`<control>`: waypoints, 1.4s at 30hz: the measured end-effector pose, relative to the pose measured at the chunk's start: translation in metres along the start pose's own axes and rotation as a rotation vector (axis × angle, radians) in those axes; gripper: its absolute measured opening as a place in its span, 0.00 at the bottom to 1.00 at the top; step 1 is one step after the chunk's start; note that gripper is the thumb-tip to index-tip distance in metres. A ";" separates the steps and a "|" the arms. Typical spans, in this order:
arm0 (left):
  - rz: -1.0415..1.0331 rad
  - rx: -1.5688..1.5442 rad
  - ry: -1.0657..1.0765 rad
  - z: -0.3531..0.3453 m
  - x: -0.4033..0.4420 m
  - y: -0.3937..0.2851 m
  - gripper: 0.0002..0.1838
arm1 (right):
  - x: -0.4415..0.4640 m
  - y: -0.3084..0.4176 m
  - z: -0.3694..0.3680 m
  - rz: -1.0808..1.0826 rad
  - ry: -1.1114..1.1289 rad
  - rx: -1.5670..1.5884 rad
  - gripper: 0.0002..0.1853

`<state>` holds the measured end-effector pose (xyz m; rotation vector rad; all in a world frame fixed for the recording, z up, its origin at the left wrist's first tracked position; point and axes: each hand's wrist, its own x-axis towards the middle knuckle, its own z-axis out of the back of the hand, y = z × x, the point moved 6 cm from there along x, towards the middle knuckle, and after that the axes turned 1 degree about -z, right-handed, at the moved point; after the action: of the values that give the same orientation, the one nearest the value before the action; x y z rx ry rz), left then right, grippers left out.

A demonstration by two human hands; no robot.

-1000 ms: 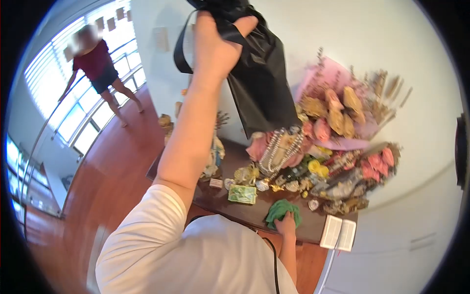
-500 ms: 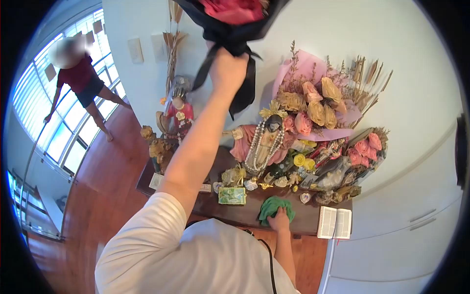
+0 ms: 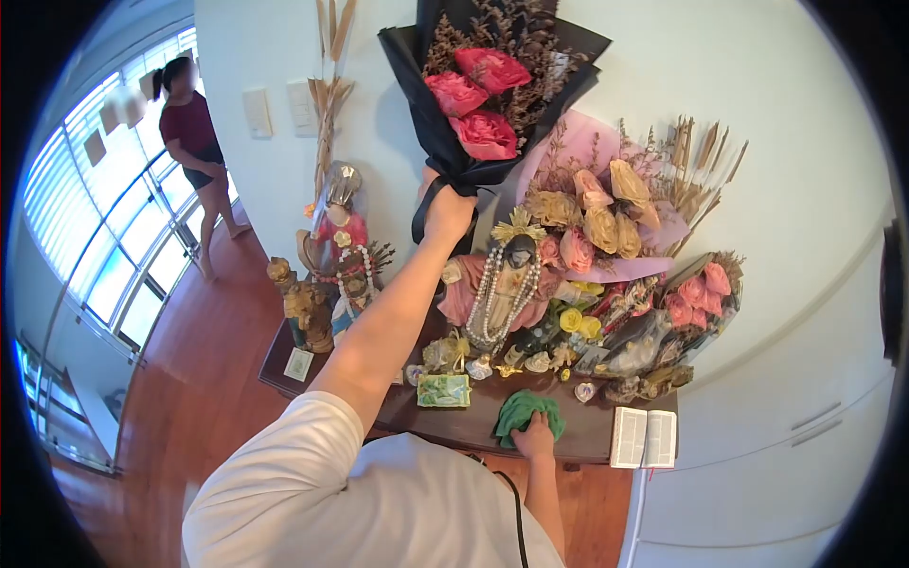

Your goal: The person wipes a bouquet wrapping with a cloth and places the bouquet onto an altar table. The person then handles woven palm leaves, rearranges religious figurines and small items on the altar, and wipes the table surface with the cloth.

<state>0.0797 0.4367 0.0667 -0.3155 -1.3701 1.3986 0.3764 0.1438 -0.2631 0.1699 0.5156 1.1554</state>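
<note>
My left hand [image 3: 449, 213] is wrapped around the black-ribboned stem of a bouquet [image 3: 485, 104]. Pinkish-red roses and dried sprigs sit in its black paper, raised against the wall behind the statues. On the front of the dark wooden table [image 3: 398, 409], my right hand [image 3: 534, 434] presses its fingers onto a bunched green cloth [image 3: 526, 417]. Left of the cloth lies a small green-patterned box [image 3: 443, 391]. Behind it stands a robed statue [image 3: 507, 289] draped in pearl beads. A crowned statue [image 3: 343, 222] in red is partly hidden by my left forearm.
Pink-wrapped dried flowers [image 3: 606, 213] and a smaller rose bouquet [image 3: 699, 298] crowd the table's right side. An open book [image 3: 644, 437] lies at its right front corner. Another person [image 3: 194, 142] stands by the windows at left, near a long pole.
My left hand has lowered the bouquet, bringing its roses into view. My right hand and the cloth have shifted slightly. The other person has changed from a wide stance to standing more upright.
</note>
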 end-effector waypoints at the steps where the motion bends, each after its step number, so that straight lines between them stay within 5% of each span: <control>1: -0.001 0.003 0.004 -0.006 0.002 0.010 0.39 | -0.001 0.001 0.001 0.003 -0.005 -0.003 0.49; 10: 0.147 0.079 0.189 -0.010 -0.004 0.027 0.49 | 0.001 -0.002 -0.001 -0.004 -0.002 0.008 0.49; 13: -0.018 0.261 0.265 -0.026 0.004 0.040 0.44 | 0.001 -0.002 -0.001 -0.003 -0.008 0.017 0.49; 15: 0.161 0.326 0.501 -0.033 0.000 0.049 0.33 | 0.000 -0.002 -0.002 -0.002 -0.011 0.021 0.49; 24: 0.083 -0.128 0.445 -0.035 -0.001 0.057 0.29 | -0.001 -0.002 0.000 0.019 -0.041 0.043 0.47; 29: 0.138 -0.038 0.326 -0.053 0.011 0.101 0.31 | 0.000 -0.001 0.001 0.011 -0.028 0.036 0.47; 35: 0.412 0.097 0.472 -0.036 -0.002 0.095 0.28 | 0.001 -0.001 -0.001 0.017 -0.028 0.027 0.47; 37: 0.090 -0.281 0.578 -0.045 -0.002 0.077 0.35 | 0.002 0.003 0.001 0.010 -0.012 0.011 0.47; 38: 0.246 -0.183 0.596 -0.039 -0.006 0.078 0.33 | 0.001 0.000 0.003 0.004 0.012 -0.004 0.47; 40: 0.253 -0.187 0.605 -0.041 0.000 0.085 0.35 | -0.001 -0.003 0.000 0.036 -0.038 -0.002 0.47; 42: 0.116 -0.099 0.378 -0.038 0.007 0.087 0.28 | 0.002 -0.004 -0.003 0.015 -0.013 0.025 0.47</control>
<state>0.0640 0.4857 -0.0137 -0.6977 -1.1222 1.2869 0.3788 0.1437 -0.2684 0.2031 0.5187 1.1623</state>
